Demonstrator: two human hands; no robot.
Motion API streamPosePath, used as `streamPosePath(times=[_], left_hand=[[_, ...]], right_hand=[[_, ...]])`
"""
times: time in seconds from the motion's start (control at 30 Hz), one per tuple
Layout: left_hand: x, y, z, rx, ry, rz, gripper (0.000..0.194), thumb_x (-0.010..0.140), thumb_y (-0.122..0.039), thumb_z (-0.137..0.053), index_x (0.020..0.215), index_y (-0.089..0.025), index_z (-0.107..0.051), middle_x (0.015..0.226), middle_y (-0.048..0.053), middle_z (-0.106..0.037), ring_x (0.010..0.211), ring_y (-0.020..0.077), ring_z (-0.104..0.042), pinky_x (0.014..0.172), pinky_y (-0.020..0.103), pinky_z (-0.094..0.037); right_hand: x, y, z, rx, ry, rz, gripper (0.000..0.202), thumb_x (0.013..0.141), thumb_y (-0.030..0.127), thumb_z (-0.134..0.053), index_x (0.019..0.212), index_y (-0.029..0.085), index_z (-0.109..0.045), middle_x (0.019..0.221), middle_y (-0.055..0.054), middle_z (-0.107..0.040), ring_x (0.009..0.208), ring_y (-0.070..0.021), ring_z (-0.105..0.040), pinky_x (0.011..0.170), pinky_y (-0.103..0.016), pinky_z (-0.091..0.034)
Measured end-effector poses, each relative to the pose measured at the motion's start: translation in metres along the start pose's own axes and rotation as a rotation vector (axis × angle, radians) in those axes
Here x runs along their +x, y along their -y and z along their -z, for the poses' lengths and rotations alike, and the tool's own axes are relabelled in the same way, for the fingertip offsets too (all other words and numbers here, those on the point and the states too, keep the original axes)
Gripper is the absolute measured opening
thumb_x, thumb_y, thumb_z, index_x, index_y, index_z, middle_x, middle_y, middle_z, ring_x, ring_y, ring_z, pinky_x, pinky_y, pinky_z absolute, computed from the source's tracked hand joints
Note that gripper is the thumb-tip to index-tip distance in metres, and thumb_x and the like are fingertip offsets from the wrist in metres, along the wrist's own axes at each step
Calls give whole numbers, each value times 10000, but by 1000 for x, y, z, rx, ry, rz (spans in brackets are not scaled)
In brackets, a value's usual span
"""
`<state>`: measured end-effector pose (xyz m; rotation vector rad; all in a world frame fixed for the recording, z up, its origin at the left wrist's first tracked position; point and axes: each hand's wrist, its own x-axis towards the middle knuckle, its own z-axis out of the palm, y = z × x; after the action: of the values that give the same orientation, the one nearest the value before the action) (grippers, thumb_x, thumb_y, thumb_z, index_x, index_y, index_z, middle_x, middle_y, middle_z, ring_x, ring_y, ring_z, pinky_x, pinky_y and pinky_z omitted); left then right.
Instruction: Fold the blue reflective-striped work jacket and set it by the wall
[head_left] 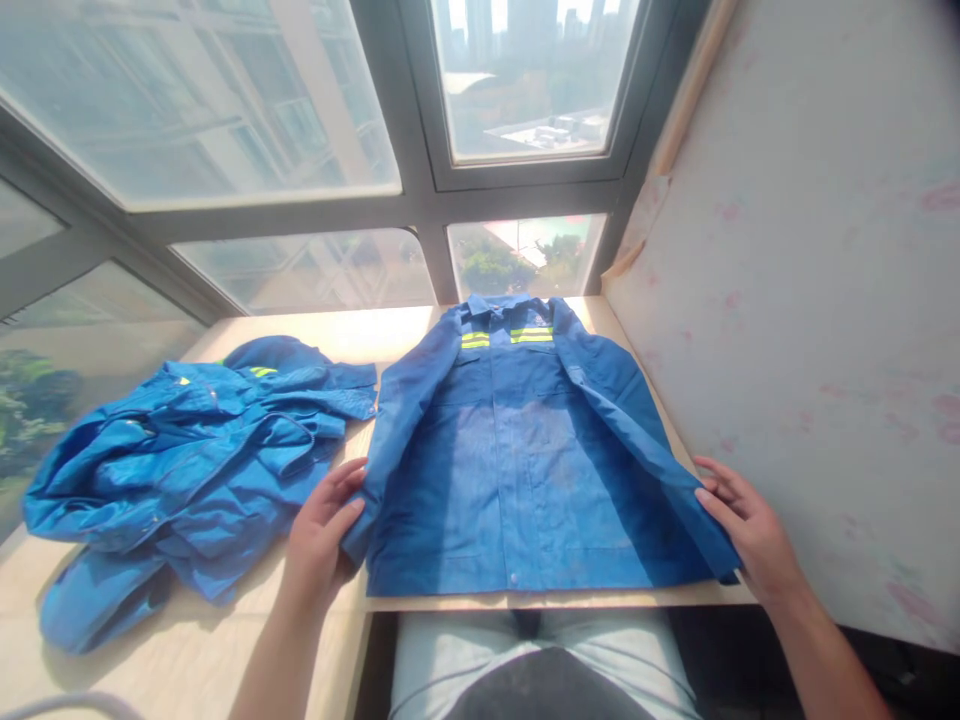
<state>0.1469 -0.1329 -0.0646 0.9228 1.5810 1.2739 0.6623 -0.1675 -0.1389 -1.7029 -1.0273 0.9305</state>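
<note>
A blue work jacket [495,470] with yellow reflective strips on its chest lies front up on the wooden surface, collar toward the window. Its hem runs along the near edge. At the left side, my left hand [326,525] pinches the jacket's sleeve near the cuff, thumb on top. My right hand [746,525] grips the other sleeve near its cuff at the right side. Both sleeves stretch down along the body, raised a little at the edges and casting shadows on the cloth.
More blue clothing [202,460] with yellow strips lies crumpled at the left on the pale wooden tabletop [300,650]. Grey-framed windows [517,185] stand behind. A papered wall [810,300] with pink flowers rises close on the right. My legs [442,660] are below the near edge.
</note>
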Motion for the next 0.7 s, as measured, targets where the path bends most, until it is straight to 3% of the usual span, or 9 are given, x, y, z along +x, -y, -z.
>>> streamPosePath(times=[0.07, 0.17, 0.3, 0.4, 0.47, 0.53, 0.7], left_hand=[[-11, 3, -15, 193, 127, -87, 467, 764, -304, -707, 1221, -212, -683, 1146, 93, -710, 1078, 238, -665, 938, 342, -545], [-30, 34, -46, 477, 377, -253, 405, 862, -226, -542, 1248, -219, -664, 1188, 91, -700, 1112, 230, -652, 1044, 405, -499], [-50, 93, -79, 798, 647, -471, 545, 783, -63, -454, 1273, -209, -640, 1191, 114, -687, 1097, 246, -644, 987, 432, -530], [-59, 120, -86, 935, 684, -535, 611, 755, -49, -491, 1335, -205, -600, 1217, 135, -669, 1123, 277, -628, 950, 451, -541], [-61, 126, -83, 915, 637, -565, 572, 841, -127, -514, 1406, -212, -545, 1329, 143, -625, 1231, 284, -581, 1017, 463, -512], [-58, 129, -73, 898, 506, -588, 512, 918, -216, -500, 1429, -214, -524, 1414, 145, -573, 1312, 279, -533, 1080, 464, -475], [-31, 140, -21, 1054, -51, -483, 448, 922, -291, -502, 1339, -147, -580, 1349, 194, -598, 1254, 335, -567, 1045, 528, -471]], right_hand=[[-1, 7, 2, -112, -25, 59, 533, 844, 523, -658, 1298, 243, -637, 954, -25, -672, 854, -177, -646, 738, -237, -528], [-2, 10, -6, -379, 3, 196, 439, 852, 494, -618, 1205, 247, -701, 988, -47, -717, 884, -209, -669, 811, -290, -541], [-6, -8, -36, -608, 240, 400, 391, 891, 403, -489, 1143, 239, -739, 1049, -88, -748, 930, -251, -698, 863, -369, -555], [-12, -36, -60, -689, 423, 434, 416, 909, 327, -428, 1174, 214, -729, 1080, -108, -753, 955, -257, -711, 876, -395, -569], [-17, -54, -69, -727, 468, 450, 430, 909, 302, -426, 1214, 197, -710, 1129, -119, -746, 997, -266, -711, 902, -413, -572], [-21, -67, -74, -761, 454, 474, 437, 912, 299, -431, 1240, 182, -694, 1165, -128, -734, 1039, -278, -704, 922, -431, -571], [-21, -75, -76, -803, 383, 501, 427, 938, 316, -423, 1248, 171, -679, 1197, -135, -706, 1088, -275, -688, 946, -418, -565]])
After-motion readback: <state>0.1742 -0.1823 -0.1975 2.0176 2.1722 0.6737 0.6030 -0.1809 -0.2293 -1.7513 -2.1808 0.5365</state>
